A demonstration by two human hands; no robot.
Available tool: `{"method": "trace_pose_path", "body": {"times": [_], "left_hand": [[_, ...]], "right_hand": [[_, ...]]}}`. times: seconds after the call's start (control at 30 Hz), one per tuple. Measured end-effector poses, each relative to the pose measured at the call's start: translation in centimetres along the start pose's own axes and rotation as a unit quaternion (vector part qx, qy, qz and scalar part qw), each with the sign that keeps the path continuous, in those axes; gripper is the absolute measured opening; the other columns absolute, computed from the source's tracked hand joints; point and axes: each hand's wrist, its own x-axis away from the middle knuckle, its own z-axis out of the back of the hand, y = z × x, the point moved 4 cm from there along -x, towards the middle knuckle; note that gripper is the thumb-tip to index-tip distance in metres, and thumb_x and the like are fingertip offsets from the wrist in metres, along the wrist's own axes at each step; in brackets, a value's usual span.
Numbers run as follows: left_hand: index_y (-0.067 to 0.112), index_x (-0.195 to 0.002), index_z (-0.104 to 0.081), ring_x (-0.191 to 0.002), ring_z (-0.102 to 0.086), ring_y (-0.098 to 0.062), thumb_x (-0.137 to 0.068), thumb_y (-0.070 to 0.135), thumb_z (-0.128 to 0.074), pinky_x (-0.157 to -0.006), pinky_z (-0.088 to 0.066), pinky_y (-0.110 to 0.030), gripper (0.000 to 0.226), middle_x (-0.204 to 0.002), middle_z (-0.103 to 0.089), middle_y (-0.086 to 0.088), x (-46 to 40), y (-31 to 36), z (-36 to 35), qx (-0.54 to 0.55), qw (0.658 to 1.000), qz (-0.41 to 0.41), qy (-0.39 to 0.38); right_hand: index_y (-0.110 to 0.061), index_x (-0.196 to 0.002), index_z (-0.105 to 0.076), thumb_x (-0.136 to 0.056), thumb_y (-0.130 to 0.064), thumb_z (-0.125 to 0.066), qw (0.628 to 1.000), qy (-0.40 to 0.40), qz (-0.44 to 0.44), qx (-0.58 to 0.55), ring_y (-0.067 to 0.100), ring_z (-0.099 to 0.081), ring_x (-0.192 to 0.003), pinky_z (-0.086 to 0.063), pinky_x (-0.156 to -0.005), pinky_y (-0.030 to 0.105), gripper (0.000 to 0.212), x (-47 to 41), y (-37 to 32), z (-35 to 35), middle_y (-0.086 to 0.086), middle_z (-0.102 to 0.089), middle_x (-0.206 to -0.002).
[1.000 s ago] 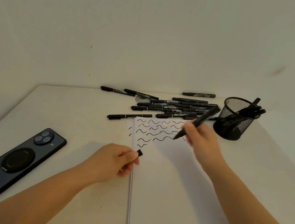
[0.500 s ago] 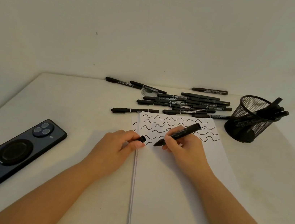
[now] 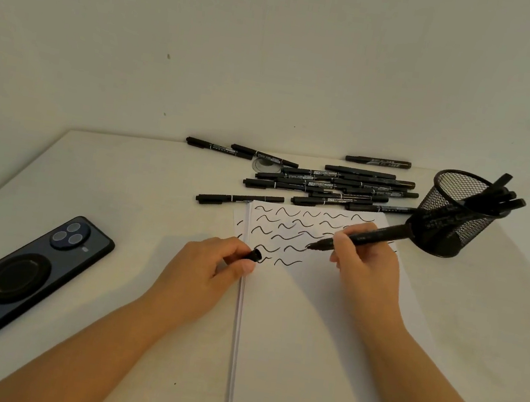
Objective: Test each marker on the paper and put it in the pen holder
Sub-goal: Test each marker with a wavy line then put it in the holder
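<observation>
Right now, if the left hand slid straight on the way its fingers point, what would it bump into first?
The left hand, pinching the cap, points right across the paper. It would probably meet the right hand holding the marker; depth is uncertain.

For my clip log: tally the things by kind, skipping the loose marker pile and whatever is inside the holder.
phone: 1
pen holder: 1
paper pad: 1
held marker: 1
marker cap: 1
Total: 5

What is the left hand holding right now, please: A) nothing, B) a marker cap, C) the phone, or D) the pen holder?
B: the left hand pinches a small black marker cap at the paper's left edge, while the right hand writes with the uncapped marker.
</observation>
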Motion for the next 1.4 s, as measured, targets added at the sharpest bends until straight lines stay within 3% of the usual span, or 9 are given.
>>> {"method": "trace_pose_path", "body": {"times": [0.13,0.3,0.53,0.7,0.83,0.93,1.17,1.3,1.4], "left_hand": [[0.050,-0.077,-0.055,-0.060,-0.050,0.007,-0.085,0.028,-0.061,-0.058,-0.035,-0.006,0.024,-0.067,-0.059,0.024,0.1,0.3,-0.1,0.003,1.000,-0.008,0.004],[0.050,-0.076,-0.055,-0.058,-0.049,0.012,-0.084,0.026,-0.063,-0.058,-0.035,-0.003,0.025,-0.069,-0.061,0.022,0.1,0.4,-0.2,0.007,1.000,-0.015,0.010],[0.050,-0.078,-0.056,-0.059,-0.049,0.010,-0.084,0.027,-0.063,-0.056,-0.034,-0.004,0.025,-0.072,-0.059,0.027,0.1,0.6,-0.3,0.002,1.000,-0.024,0.005],[0.033,-0.086,-0.065,-0.061,-0.050,0.007,-0.080,0.034,-0.062,-0.058,-0.035,-0.005,0.007,-0.067,-0.057,0.022,0.2,1.0,-0.3,0.007,0.999,-0.030,0.017],[0.031,-0.089,-0.065,-0.070,-0.051,0.000,-0.078,0.041,-0.054,-0.059,-0.037,-0.012,0.019,-0.071,-0.059,0.018,0.4,1.3,-0.1,-0.012,0.999,-0.038,0.031],[0.029,-0.090,-0.065,-0.075,-0.050,-0.002,-0.080,0.044,-0.051,-0.064,-0.040,-0.017,0.023,-0.076,-0.062,0.015,0.5,1.6,0.0,-0.049,0.997,-0.046,0.042],[0.019,-0.087,-0.069,-0.070,-0.047,-0.006,-0.084,0.043,-0.043,-0.059,-0.037,-0.019,0.035,-0.070,-0.059,0.013,0.9,3.2,0.6,-0.126,0.982,-0.109,0.087],[0.015,-0.083,-0.069,-0.058,-0.052,-0.016,-0.087,0.037,-0.043,-0.049,-0.038,-0.022,0.034,-0.064,-0.061,0.005,1.4,4.2,0.9,-0.178,0.967,-0.152,0.104],[0.013,-0.083,-0.069,-0.057,-0.046,-0.011,-0.090,0.037,-0.040,-0.051,-0.033,-0.019,0.038,-0.062,-0.059,0.005,1.7,4.4,1.0,-0.164,0.968,-0.163,0.093]], "right_hand": [[-0.024,-0.066,-0.058,-0.083,-0.008,-0.058,0.990,-0.088,-0.028,-0.103,0.005,-0.045,-0.044,-0.037,-0.044,0.014,0.023,0.3,-0.7,-0.8,-0.005,-0.054,-0.048],[-0.024,-0.066,-0.063,-0.088,-0.007,-0.055,0.972,-0.188,-0.029,-0.141,0.009,-0.046,-0.047,-0.036,-0.043,0.017,0.028,1.3,-0.9,-2.1,0.000,-0.058,-0.053],[-0.018,-0.075,-0.063,-0.087,-0.009,-0.056,0.967,-0.219,-0.005,-0.129,0.007,-0.049,-0.049,-0.037,-0.044,0.017,0.017,1.7,-1.1,-2.5,0.002,-0.064,-0.057],[-0.025,-0.075,-0.066,-0.085,-0.009,-0.059,0.964,-0.238,0.010,-0.119,0.008,-0.052,-0.051,-0.038,-0.044,0.019,0.020,2.0,-1.1,-2.9,0.004,-0.067,-0.061],[-0.026,-0.075,-0.066,-0.079,-0.019,-0.061,0.962,-0.244,0.007,-0.126,0.009,-0.053,-0.052,-0.041,-0.044,0.020,0.010,2.2,-1.1,-3.1,0.004,-0.067,-0.062],[-0.025,-0.075,-0.067,-0.083,-0.013,-0.061,0.960,-0.247,0.015,-0.129,0.008,-0.053,-0.051,-0.042,-0.046,0.019,0.016,2.2,-1.1,-3.1,0.003,-0.066,-0.061],[-0.017,-0.080,-0.065,-0.085,-0.007,-0.058,0.961,-0.238,0.024,-0.137,0.010,-0.054,-0.052,-0.044,-0.050,0.019,0.013,2.5,-1.4,-3.0,0.003,-0.064,-0.059],[-0.013,-0.082,-0.064,-0.079,-0.019,-0.059,0.958,-0.239,0.039,-0.154,0.010,-0.055,-0.054,-0.045,-0.053,0.019,0.008,3.0,-1.7,-2.9,0.003,-0.063,-0.058],[-0.012,-0.083,-0.063,-0.081,-0.022,-0.063,0.955,-0.245,0.061,-0.153,0.010,-0.055,-0.055,-0.045,-0.054,0.019,0.010,3.3,-2.0,-2.9,0.003,-0.063,-0.059]]}}
